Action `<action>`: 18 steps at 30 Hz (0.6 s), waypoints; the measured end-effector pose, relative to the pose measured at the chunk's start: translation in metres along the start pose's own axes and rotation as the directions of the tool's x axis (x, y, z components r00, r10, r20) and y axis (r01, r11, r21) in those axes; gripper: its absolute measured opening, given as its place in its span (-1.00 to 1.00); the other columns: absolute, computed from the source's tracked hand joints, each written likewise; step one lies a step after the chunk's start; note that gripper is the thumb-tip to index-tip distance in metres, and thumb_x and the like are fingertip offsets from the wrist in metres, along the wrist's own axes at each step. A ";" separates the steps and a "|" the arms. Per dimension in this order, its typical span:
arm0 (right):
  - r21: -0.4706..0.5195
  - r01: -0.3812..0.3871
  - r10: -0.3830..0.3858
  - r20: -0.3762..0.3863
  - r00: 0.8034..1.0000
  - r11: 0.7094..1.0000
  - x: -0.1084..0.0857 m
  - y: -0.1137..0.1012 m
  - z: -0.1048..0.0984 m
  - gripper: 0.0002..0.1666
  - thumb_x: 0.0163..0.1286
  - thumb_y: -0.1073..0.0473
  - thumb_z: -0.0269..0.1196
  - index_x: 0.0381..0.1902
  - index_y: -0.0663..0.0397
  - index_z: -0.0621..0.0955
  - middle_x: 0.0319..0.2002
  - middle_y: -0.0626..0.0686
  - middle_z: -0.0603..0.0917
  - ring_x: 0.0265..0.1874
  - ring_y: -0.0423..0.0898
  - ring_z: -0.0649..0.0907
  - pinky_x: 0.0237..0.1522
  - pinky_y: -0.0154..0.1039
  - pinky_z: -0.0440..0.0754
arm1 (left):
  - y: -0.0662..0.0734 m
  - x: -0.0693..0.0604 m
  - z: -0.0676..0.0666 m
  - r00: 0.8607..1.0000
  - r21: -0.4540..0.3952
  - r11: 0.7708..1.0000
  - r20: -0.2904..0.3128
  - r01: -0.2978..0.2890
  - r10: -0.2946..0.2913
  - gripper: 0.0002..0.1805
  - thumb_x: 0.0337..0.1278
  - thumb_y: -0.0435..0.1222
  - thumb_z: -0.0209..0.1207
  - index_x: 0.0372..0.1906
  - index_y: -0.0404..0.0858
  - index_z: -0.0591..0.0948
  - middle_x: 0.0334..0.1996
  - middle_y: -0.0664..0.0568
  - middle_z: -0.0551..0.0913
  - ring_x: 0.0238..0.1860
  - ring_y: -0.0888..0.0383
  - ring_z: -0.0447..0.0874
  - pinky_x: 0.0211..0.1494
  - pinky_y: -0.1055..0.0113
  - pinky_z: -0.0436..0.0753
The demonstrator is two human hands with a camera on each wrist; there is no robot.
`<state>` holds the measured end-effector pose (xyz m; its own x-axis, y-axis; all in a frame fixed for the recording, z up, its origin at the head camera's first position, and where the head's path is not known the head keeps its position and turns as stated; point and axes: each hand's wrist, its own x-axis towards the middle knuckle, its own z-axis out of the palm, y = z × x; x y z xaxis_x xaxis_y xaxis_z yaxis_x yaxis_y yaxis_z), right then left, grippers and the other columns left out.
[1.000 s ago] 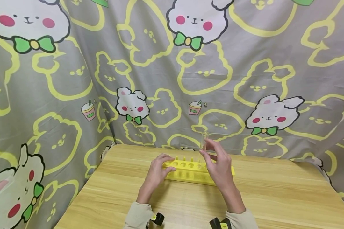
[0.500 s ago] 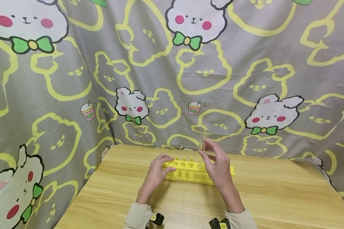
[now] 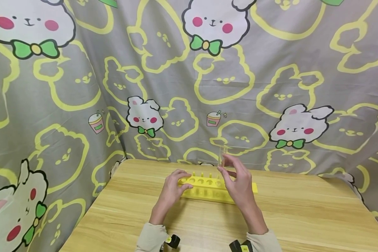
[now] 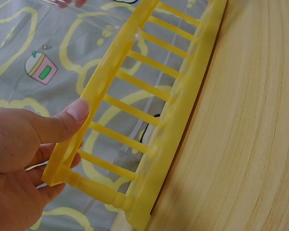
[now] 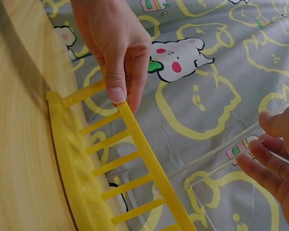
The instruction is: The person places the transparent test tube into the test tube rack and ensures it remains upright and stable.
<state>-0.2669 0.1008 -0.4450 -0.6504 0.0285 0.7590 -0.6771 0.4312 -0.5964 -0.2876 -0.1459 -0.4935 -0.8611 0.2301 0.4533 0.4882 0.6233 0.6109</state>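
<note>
A yellow test tube rack [image 3: 208, 196] stands upright on the wooden table, with a row of round holes along its top bar. My left hand [image 3: 172, 187] grips the left end of that bar, thumb on the near side and fingers behind. Between thumb and fingers, my right hand [image 3: 242, 183] pinches a clear glass test tube [image 3: 222, 155] near its middle. The tube is close to upright, its lower end at a hole right of the rack's middle. Whether the tip is inside the hole or just above it, I cannot tell.
The wooden table [image 3: 302, 210] extends around the rack on both sides. Behind it hangs a grey curtain [image 3: 182, 84] printed with cartoon animals, and more of the curtain closes in the left. Small black cameras [image 3: 175, 240] are strapped at both wrists.
My right hand and the test tube have shifted very slightly left. The left hand and the rack stay in place.
</note>
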 end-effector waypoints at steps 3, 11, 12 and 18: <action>0.003 0.004 -0.004 0.002 1.000 1.000 0.000 0.000 0.000 -0.42 0.27 0.43 0.46 0.24 0.16 0.61 -0.15 0.12 0.70 -0.09 0.04 0.74 -0.23 -0.25 0.79 | 0.000 0.000 0.000 1.000 0.003 1.000 -0.003 -0.003 0.003 -0.58 0.02 -0.35 0.49 0.04 -0.34 0.75 0.01 -0.10 0.69 0.08 -0.10 0.67 0.16 0.00 0.68; 0.007 0.002 -0.002 0.004 1.000 1.000 -0.001 0.002 0.002 -0.43 0.28 0.42 0.45 0.24 0.15 0.61 -0.14 0.10 0.70 -0.10 0.01 0.73 -0.23 -0.32 0.78 | 0.000 0.000 0.000 1.000 0.018 1.000 -0.006 -0.006 0.006 -0.58 0.01 -0.34 0.50 0.04 -0.34 0.75 0.00 -0.09 0.69 0.07 -0.08 0.68 0.16 0.02 0.69; 0.006 0.003 -0.003 0.003 1.000 1.000 -0.001 0.002 0.002 -0.43 0.28 0.42 0.45 0.24 0.14 0.61 -0.14 0.10 0.70 -0.10 0.01 0.73 -0.23 -0.32 0.78 | 0.000 0.000 0.000 1.000 0.019 1.000 -0.005 -0.005 0.005 -0.58 0.01 -0.33 0.50 0.04 -0.34 0.75 0.00 -0.09 0.69 0.07 -0.08 0.68 0.16 0.02 0.69; 0.005 -0.002 0.002 0.006 1.000 1.000 -0.001 0.003 0.002 -0.42 0.28 0.41 0.45 0.26 0.09 0.61 -0.14 0.08 0.70 -0.11 0.01 0.72 -0.23 -0.28 0.79 | 0.001 0.000 -0.001 1.000 0.012 1.000 -0.001 -0.003 0.003 -0.58 0.02 -0.33 0.50 0.04 -0.34 0.75 0.00 -0.10 0.69 0.08 -0.09 0.68 0.16 0.02 0.68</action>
<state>-0.2687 0.1001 -0.4481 -0.6543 0.0237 0.7559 -0.6771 0.4268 -0.5995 -0.2871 -0.1460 -0.4920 -0.8594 0.2314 0.4559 0.4892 0.6315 0.6016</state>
